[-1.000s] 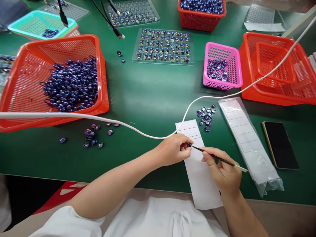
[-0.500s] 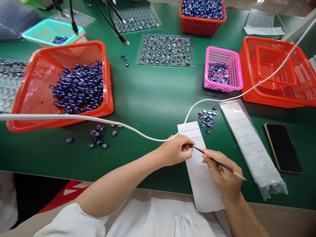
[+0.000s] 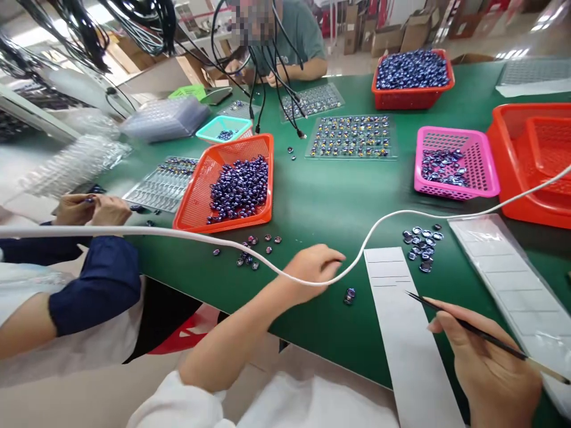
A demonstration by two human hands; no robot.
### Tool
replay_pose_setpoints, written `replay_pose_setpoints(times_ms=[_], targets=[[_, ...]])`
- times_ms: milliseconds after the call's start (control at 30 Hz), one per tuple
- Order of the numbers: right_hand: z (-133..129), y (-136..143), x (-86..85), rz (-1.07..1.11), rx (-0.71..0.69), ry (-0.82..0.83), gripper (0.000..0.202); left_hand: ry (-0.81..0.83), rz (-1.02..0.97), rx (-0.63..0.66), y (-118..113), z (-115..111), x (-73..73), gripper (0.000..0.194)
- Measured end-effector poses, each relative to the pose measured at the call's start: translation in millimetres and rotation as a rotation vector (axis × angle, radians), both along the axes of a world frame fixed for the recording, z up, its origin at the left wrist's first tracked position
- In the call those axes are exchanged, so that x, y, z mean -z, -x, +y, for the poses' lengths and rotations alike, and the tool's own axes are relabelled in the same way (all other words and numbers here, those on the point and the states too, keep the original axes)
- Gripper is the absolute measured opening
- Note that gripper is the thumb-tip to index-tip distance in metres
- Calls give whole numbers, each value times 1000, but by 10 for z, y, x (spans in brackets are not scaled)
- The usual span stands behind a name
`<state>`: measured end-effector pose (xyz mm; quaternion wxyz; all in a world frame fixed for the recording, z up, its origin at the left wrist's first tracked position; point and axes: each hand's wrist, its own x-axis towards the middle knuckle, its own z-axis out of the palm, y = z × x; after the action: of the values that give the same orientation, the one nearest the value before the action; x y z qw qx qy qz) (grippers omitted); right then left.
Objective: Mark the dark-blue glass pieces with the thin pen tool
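Observation:
My left hand [image 3: 314, 266] hovers low over the green table, its fingers loosely stretched and apart, with nothing visible in it. Just to its lower right lies a small shiny dark-blue piece [image 3: 350, 296]. A thin black brush [image 3: 473, 329] with a pale rear end is pinched in my right hand [image 3: 495, 362]. The brush tip points left over a white paper strip [image 3: 397, 315] marked with a few lines. Beyond the strip's upper right edge sits a cluster of shiny dark oval pieces [image 3: 422, 244]. Another small cluster [image 3: 247, 252] lies left of my left hand.
A white cable [image 3: 232, 242] crosses before my left hand. Orange [image 3: 267, 178], pink [image 3: 455, 193] and red [image 3: 410, 98] baskets stand farther back, near a filled clear tray [image 3: 352, 138]. Bagged cards [image 3: 499, 261] lie at right. A co-worker's hands [image 3: 93, 209] work at left; another person sits opposite.
The view has swung up and left. My left hand has let go of the small dark piece, which now lies on the table. The brush has moved away from it, rightward over the paper.

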<state>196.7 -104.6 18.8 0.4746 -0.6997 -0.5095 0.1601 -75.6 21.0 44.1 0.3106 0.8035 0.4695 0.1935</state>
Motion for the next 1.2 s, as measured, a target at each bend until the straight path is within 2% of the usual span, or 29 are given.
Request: replay_pose_setpoints(times_ms=[67,167,267,333,433,533,633,733,900,1033,1200], targets=[[8,12,-1,-3,20,32,22,-78,163,-115,379,43,51,27],[25,44,0,27,-39,12,18,-155,498,-255,862,102,170,33],[41,66,6,47,-60,-3,15,-240,658,-392,1035,93,220,40],[52,64,12,36,-86,-6,14,-288,593,-394,924,38,198,41],[66,47,21,21,-129,-4,13,-249,304,-191,514,-81,119,34],[67,34,32,36,-124,7,13,3,125,51,79,-181,60,22],[62,30,47,46,-105,24,13,160,149,119,-148,-224,68,25],[66,38,55,42,-96,30,13,170,193,119,-180,-237,114,25],[80,52,14,42,-107,90,16,149,157,149,-159,-287,143,1],[75,-26,-92,59,-121,170,22,137,143,171,-165,-296,132,11],[178,-152,-202,87,-79,244,27,83,205,268,-206,-233,98,24]])
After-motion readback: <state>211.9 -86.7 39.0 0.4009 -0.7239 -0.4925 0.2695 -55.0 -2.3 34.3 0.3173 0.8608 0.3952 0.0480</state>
